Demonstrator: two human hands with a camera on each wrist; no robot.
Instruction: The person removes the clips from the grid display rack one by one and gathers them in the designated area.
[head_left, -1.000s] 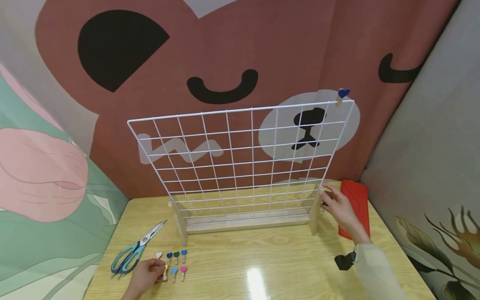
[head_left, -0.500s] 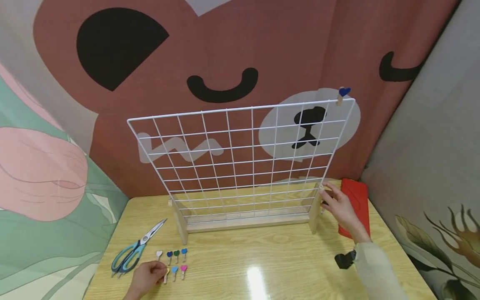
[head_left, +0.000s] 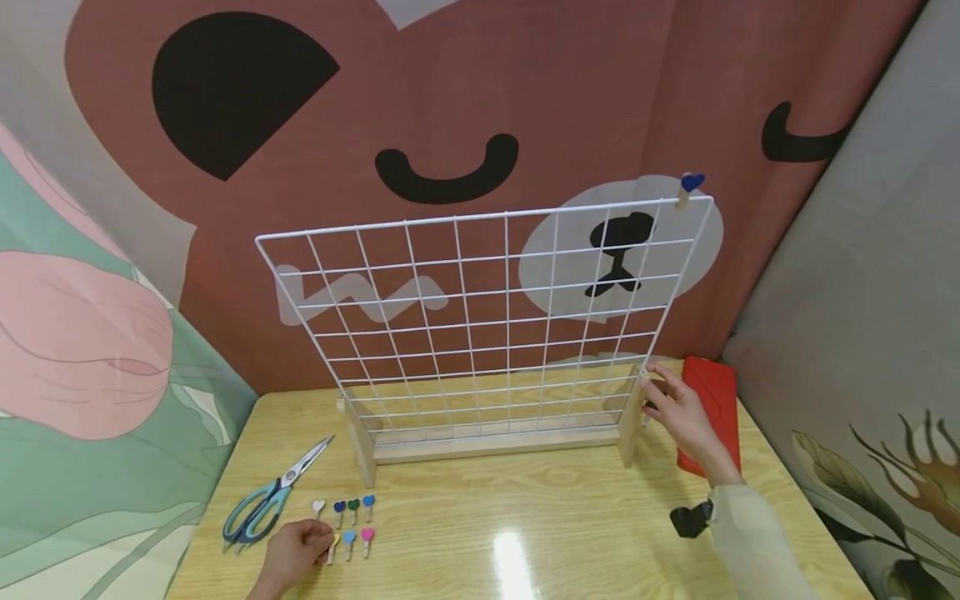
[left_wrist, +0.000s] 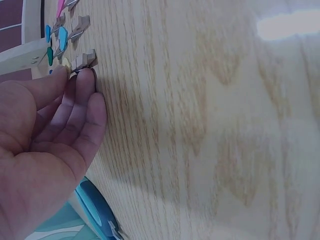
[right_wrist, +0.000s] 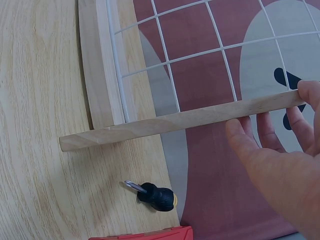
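Low on the left, my left hand (head_left: 295, 550) pinches a small clothespin with a yellow heart (head_left: 333, 546) between thumb and fingertip. In the left wrist view its wooden clip (left_wrist: 85, 60) pokes out past the fingers, on or just above the table. More heart clothespins lie beside it, among them a pink one (head_left: 367, 535), a light blue one (head_left: 349, 540) and a green one (head_left: 353, 506). My right hand (head_left: 678, 412) holds the upper end of the wooden side post (right_wrist: 175, 120) of a white wire grid rack (head_left: 507, 321), thumb and fingertips on its edges.
A dark blue heart clothespin (head_left: 691, 182) is clipped at the grid's top right. Teal-handled scissors (head_left: 273, 500) lie left of the clothespins. Behind my right hand are a red case (head_left: 708, 400) and a stubby screwdriver (right_wrist: 156, 196). A patterned curtain (head_left: 585, 100) hangs behind the table.
Both hands keep almost the same places. The left hand still pinches the yellow heart clothespin, and the right stays on the post. The head view shifts very slightly.
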